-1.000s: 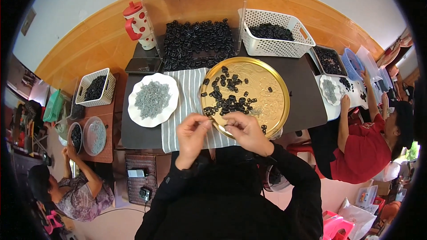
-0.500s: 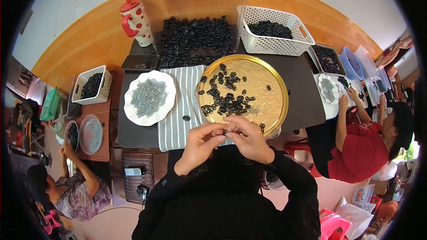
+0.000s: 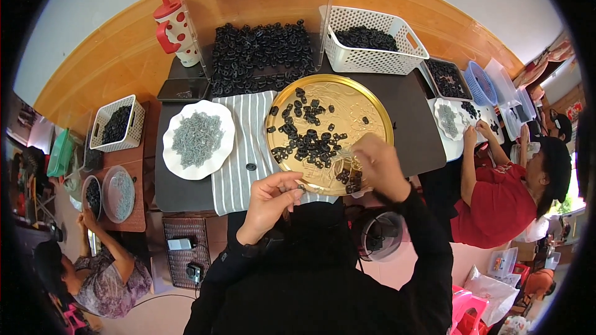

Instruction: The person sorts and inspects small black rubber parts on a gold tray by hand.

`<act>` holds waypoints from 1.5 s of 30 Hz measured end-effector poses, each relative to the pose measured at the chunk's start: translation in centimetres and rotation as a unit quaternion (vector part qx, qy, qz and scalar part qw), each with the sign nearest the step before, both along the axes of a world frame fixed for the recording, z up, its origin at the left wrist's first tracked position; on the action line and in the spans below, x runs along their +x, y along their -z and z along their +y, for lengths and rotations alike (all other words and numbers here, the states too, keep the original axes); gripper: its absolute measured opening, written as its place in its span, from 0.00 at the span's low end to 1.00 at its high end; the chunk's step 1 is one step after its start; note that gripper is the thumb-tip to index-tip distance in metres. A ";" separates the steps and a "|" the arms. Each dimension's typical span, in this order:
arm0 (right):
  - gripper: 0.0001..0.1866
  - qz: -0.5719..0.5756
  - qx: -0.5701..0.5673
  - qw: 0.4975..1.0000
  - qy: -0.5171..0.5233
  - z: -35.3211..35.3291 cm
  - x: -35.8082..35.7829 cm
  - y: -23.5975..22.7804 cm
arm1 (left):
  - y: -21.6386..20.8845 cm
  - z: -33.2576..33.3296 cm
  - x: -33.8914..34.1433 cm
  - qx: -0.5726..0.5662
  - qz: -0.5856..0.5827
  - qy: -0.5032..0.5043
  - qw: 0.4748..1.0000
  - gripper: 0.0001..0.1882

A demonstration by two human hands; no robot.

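Observation:
Over the tray's near edge, my left hand (image 3: 266, 206) is closed, thumb and fingers pinching a small dark piece (image 3: 301, 187). My right hand (image 3: 379, 166) is above the near right of the round gold tray (image 3: 370, 99); its fingers are smeared by motion, so what they hold is unclear. Many small black plastic pieces (image 3: 315, 144) lie scattered in the tray. A wavy-edged white plate (image 3: 170, 166) to the left holds a heap of thin grey pieces (image 3: 197, 138). One black piece (image 3: 251, 167) rests alone on a grey-and-white striped cloth (image 3: 231, 192).
Behind the tray stand a clear bin (image 3: 326, 0) of black rings, a white basket (image 3: 372, 60) of black pieces and a red-dotted tumbler (image 3: 180, 34). A dark phone-like slab (image 3: 181, 90) lies nearby. People work at the left (image 3: 112, 282) and right (image 3: 500, 192) tables.
My right hand has parted from the left and moved right over the tray. My left hand stays near the tray's front edge, still pinching a small dark piece. The view has shifted slightly.

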State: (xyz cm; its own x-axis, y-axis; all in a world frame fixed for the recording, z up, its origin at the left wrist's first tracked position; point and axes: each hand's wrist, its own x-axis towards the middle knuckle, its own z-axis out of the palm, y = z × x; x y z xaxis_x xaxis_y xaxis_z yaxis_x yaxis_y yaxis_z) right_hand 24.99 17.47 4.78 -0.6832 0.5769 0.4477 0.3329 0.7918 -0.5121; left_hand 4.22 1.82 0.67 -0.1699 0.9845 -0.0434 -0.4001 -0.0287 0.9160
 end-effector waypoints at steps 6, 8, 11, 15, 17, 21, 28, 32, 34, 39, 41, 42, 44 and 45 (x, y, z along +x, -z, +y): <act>0.06 -0.042 -0.021 0.998 -0.035 0.8 0.8 0.8 | 1.4 -0.3 0.0 -0.011 -0.001 -0.004 1.000 0.11; 0.07 -0.063 0.004 0.996 -0.058 0.4 0.4 1.3 | 1.6 -0.4 0.0 -0.021 -0.008 -0.007 1.000 0.11; 0.08 -0.115 0.071 0.987 -0.086 0.1 0.2 1.0 | 1.5 -0.8 0.0 -0.026 -0.005 -0.007 1.000 0.11; 0.07 -0.183 0.174 0.961 -0.109 0.3 0.2 1.0 | 1.1 -0.7 0.1 -0.020 -0.032 -0.001 0.999 0.11; 0.07 -0.206 0.199 0.952 -0.112 -0.1 0.3 0.8 | 1.2 -0.7 0.3 -0.018 -0.067 0.019 0.997 0.11; 0.08 -0.257 0.233 0.933 -0.100 -0.3 0.2 0.5 | 1.2 -0.5 0.5 -0.007 -0.082 0.015 0.996 0.11; 0.08 -0.042 -0.005 0.999 0.005 2.4 2.5 0.0 | 1.0 -1.1 0.1 -0.008 -0.053 0.020 0.998 0.12; 0.09 -0.061 0.047 0.995 -0.059 2.1 2.6 0.3 | 1.5 -1.1 0.3 -0.016 -0.055 0.007 0.998 0.11; 0.10 -0.111 0.082 0.988 -0.075 1.4 2.3 0.0 | 1.6 -1.0 0.4 -0.009 -0.055 0.009 0.998 0.11; 0.11 -0.188 0.161 0.961 -0.124 1.1 1.6 0.2 | 1.7 -1.1 0.3 -0.021 -0.052 0.011 0.998 0.11; 0.09 -0.210 0.195 0.950 -0.124 0.9 1.3 0.1 | 1.5 -1.3 0.1 -0.030 -0.046 0.008 0.998 0.11; 0.09 -0.205 0.194 0.950 -0.132 0.8 1.2 0.1 | 1.2 -1.1 0.3 -0.026 -0.055 0.009 0.998 0.11; 0.08 -0.253 0.230 0.932 -0.121 0.7 1.3 0.0 | 0.9 -1.0 0.6 -0.023 -0.062 0.004 0.998 0.11; 0.08 -0.273 0.245 0.923 -0.120 0.7 1.3 0.1 | 1.0 -1.0 0.7 -0.017 -0.060 0.007 0.998 0.11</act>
